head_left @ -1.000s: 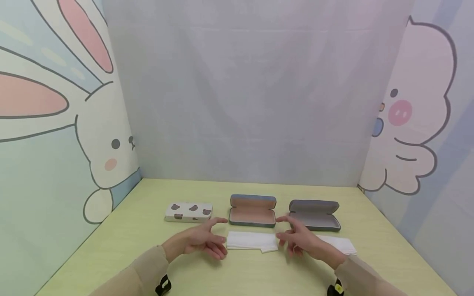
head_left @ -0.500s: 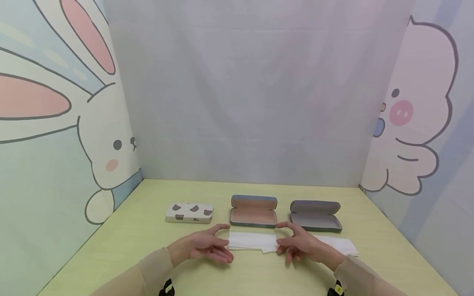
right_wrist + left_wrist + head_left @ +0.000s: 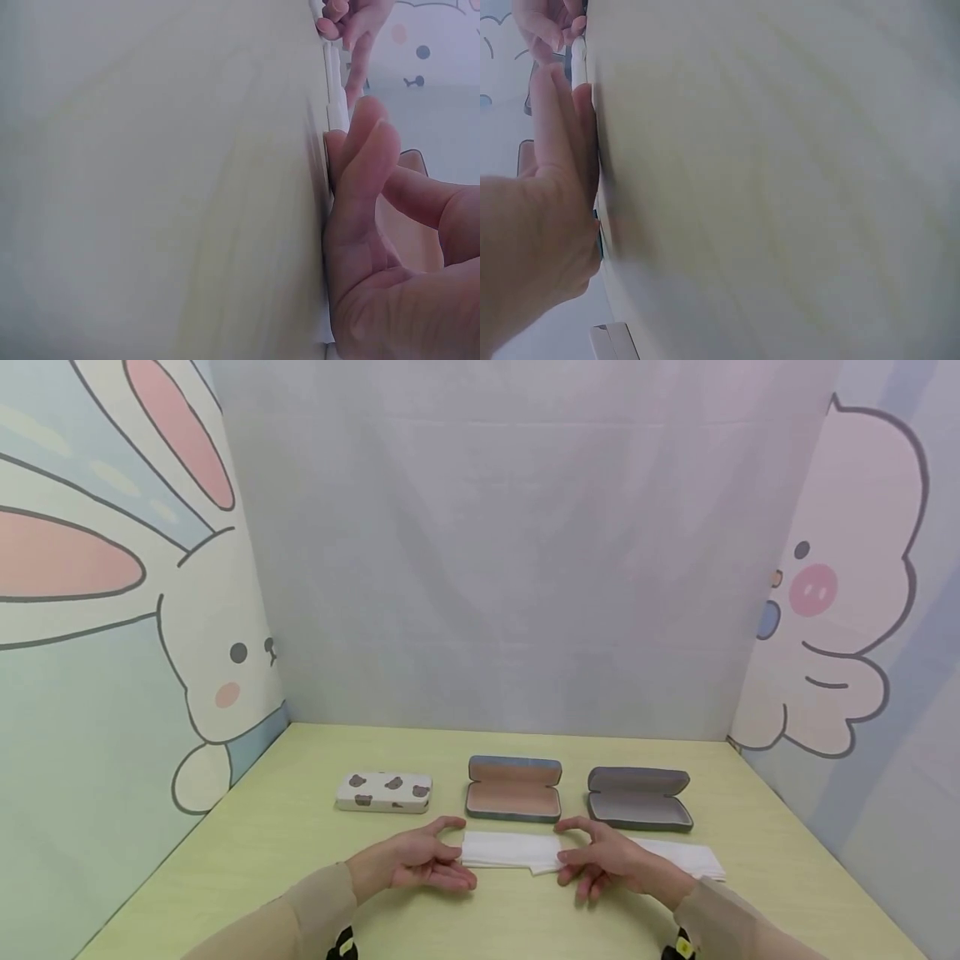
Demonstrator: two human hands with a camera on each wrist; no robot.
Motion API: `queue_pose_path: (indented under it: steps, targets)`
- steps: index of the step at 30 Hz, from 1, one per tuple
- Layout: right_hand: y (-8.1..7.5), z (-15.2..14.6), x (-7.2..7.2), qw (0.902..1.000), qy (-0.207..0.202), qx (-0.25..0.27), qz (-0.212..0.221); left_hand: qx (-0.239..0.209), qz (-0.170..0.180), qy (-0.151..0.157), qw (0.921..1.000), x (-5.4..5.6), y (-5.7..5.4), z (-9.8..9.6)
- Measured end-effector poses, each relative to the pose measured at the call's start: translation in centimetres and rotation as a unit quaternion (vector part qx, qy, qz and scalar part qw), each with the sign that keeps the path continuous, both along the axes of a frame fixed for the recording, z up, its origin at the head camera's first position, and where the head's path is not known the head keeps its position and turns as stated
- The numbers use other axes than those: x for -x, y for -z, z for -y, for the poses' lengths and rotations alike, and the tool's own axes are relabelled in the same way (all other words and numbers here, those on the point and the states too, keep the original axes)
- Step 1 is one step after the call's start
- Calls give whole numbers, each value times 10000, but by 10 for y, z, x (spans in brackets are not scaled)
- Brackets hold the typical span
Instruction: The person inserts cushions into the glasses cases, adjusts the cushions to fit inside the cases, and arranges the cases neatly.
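A folded white cloth [image 3: 510, 847] lies flat on the table between my two hands. At its left edge is my left hand [image 3: 416, 857], thumb and index finger spread apart, the other fingers loosely bent and low over the table. My right hand [image 3: 615, 857] mirrors it at the right edge, index finger near the cloth's far corner and thumb at its side. Behind the cloth stands an open glasses case [image 3: 513, 807] with a pink lining. In the right wrist view the cloth [image 3: 334, 71] shows edge-on; whether the fingers press on it is hard to tell.
A second folded white cloth [image 3: 686, 857] lies partly behind my right hand. An open grey glasses case [image 3: 641, 810] stands beyond it. At left is a closed white case [image 3: 384, 792] with brown bear prints. Curtains with cartoon animals surround the yellow table [image 3: 225, 877].
Both hands have come slightly lower and nearer to me along the cloth's sides. My left hand has also shifted a little right. The cloth and cases keep their places.
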State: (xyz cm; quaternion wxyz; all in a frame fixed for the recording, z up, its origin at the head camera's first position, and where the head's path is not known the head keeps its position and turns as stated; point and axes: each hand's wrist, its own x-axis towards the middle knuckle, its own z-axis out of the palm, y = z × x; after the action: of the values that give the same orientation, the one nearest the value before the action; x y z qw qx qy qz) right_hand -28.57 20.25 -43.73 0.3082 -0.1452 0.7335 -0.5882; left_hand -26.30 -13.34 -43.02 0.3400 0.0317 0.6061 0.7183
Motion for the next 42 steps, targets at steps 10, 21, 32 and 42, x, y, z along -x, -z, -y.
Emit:
queue_pose_path:
  steps: [10,21,32,42]
  targets:
    - [1,2,2,9998,-129,87,133,85,-56,10,9999,-1,0,-8]
    - [0,8,4,9999,-58,-13,-88,270,-90,-216,9994,1,1,-14]
    - [-1,17,-3,9958,180,-387,-809,686,-199,-585,9957,-1,-1,-24]
    - [-2,22,-4,9922,255,-555,-1087,1013,-209,-758,9917,-1,-1,-30]
